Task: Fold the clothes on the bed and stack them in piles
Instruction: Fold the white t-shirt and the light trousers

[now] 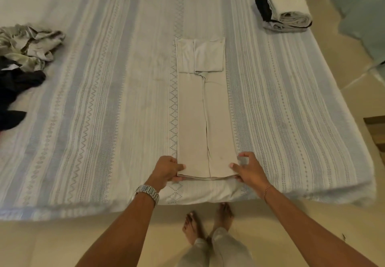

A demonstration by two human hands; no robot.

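Note:
A beige garment (pixel 203 116) lies flat on the bed as a long narrow strip, its sides folded in to a middle seam and its sleeves laid across the far end. My left hand (pixel 167 168) pinches the near left corner, thumb on top and fingers under the hem. My right hand (pixel 248 168) pinches the near right corner the same way. A heap of unfolded clothes (pixel 29 45), light patterned over dark, sits at the left edge. A pile of folded clothes (pixel 285 6), white, grey and black, stands at the far right corner.
The bed (pixel 93 99) wears a pale striped cover with zigzag bands; its near edge runs just below my hands. My bare feet (pixel 206 223) stand on the cream tiled floor. A wooden piece (pixel 377 131) shows at the right edge.

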